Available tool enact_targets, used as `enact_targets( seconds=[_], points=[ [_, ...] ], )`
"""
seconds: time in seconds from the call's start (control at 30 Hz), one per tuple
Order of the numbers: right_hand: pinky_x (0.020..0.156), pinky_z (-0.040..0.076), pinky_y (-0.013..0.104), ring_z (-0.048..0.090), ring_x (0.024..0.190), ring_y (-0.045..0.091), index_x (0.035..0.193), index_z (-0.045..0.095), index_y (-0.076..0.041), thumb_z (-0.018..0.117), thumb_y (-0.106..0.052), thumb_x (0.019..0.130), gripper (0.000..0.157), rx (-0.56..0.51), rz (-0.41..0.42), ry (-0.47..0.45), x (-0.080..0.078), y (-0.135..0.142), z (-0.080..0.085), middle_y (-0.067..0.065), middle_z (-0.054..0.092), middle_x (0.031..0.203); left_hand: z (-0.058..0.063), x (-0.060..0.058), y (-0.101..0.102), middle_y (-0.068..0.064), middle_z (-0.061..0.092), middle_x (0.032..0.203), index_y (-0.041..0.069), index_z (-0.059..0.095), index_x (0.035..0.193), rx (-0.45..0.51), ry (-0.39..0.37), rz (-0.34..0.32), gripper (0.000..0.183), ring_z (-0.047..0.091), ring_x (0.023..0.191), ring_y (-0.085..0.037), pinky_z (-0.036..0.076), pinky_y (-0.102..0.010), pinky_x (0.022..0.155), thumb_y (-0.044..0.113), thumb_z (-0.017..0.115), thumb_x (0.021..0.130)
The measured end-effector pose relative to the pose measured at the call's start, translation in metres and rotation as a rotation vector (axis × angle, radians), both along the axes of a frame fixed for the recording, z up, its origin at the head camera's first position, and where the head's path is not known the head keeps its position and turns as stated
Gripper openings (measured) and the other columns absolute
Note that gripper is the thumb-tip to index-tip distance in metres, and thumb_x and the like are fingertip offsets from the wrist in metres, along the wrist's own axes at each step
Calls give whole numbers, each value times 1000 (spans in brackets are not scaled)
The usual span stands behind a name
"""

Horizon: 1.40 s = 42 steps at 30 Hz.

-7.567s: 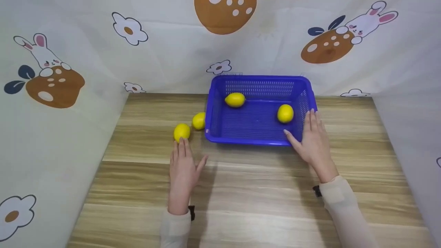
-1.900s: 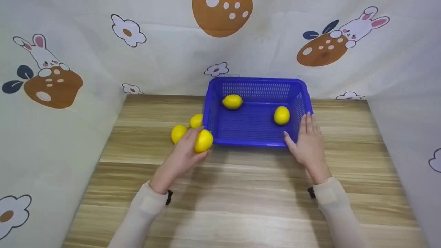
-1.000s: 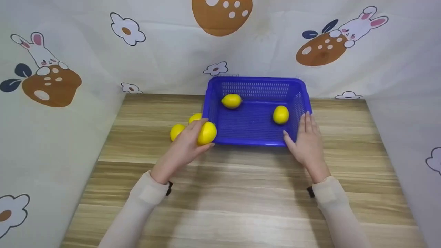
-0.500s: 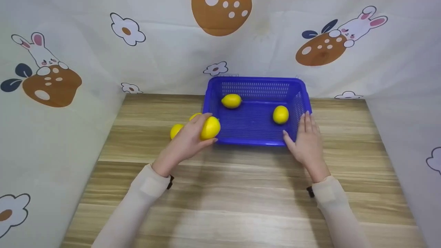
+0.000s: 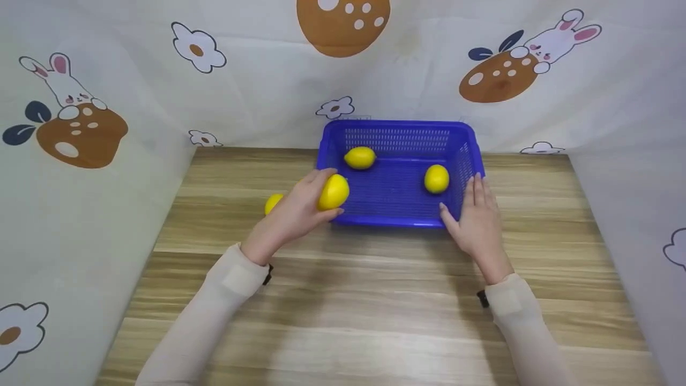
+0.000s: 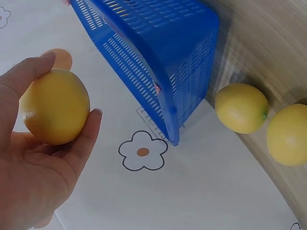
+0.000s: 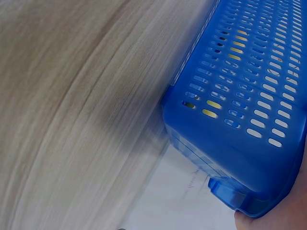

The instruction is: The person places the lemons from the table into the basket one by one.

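Observation:
My left hand [image 5: 300,208] grips a yellow lemon [image 5: 335,192] between fingers and thumb, above the left front corner of a blue plastic basket [image 5: 399,221]. The left wrist view shows that lemon [image 6: 57,106] raised, apart from the basket wall [image 6: 177,52]. My right hand [image 5: 476,225] rests on the basket's right front corner, fingers straight along the rim and thumb at the front edge. Inside the basket lie one lemon [image 5: 360,158] at the back left and another lemon [image 5: 437,179] at the right.
Left of the basket, two lemons lie on the wooden table [image 5: 375,300]; one lemon [image 5: 273,202] shows partly in the head view, while the other lemon [image 6: 241,108] is hidden there by my left hand. A printed cloth [image 5: 257,86] rises behind the basket.
My left hand, which earlier reached toward the lemons on the table, now holds one. Over the last second it has moved up and right, over the basket's rim. The right hand stays put.

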State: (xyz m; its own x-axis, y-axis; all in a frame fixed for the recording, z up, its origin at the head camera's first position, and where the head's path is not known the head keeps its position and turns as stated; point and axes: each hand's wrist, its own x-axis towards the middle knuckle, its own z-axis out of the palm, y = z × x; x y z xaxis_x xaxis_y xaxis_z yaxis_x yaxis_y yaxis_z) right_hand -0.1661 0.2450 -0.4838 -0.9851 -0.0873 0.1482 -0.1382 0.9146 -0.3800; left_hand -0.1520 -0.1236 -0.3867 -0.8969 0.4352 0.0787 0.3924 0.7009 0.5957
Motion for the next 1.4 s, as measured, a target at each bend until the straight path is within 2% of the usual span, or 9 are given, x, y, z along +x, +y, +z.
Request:
enact_targets(
  seconds=[0.47, 0.77, 0.9, 1.13, 1.4],
  points=[
    [130, 14, 61, 17, 158, 51, 157, 24, 21, 49, -48, 105, 89, 5, -4, 1, -1, 0, -2, 38, 17, 168, 13, -13, 13, -24, 56, 140, -5, 41, 155, -37, -22, -39, 74, 61, 120, -36, 53, -49, 108, 20, 79, 96],
    [131, 13, 59, 14, 159, 50, 157, 22, 20, 49, -48, 105, 91, -19, -2, -11, 0, 0, -1, 37, 15, 169, 19, -22, 19, -27, 58, 136, -8, 44, 150, -23, 32, -87, 73, 61, 116, -39, 54, -51, 105, 17, 81, 93],
    [131, 12, 58, 14, 160, 50, 158, 21, 20, 49, -49, 105, 91, -15, -1, -15, 0, 0, -1, 37, 15, 169, 24, -27, 22, -28, 58, 137, -9, 45, 150, -25, 30, -87, 73, 62, 116, -39, 55, -50, 104, 18, 81, 93],
    [131, 13, 60, 14, 159, 50, 158, 21, 20, 48, -49, 105, 91, -9, -3, -21, 0, 1, -1, 37, 14, 169, 31, -36, 26, -26, 55, 142, -7, 43, 152, -53, -26, -83, 74, 60, 122, -37, 54, -48, 108, 20, 80, 95],
    [130, 14, 61, 13, 159, 50, 158, 20, 19, 47, -50, 106, 91, -3, -4, -28, 0, 0, -1, 37, 14, 169, 34, -41, 29, -26, 58, 138, -6, 46, 149, -59, -4, -83, 71, 61, 117, -36, 55, -48, 105, 19, 82, 93]
  ],
)
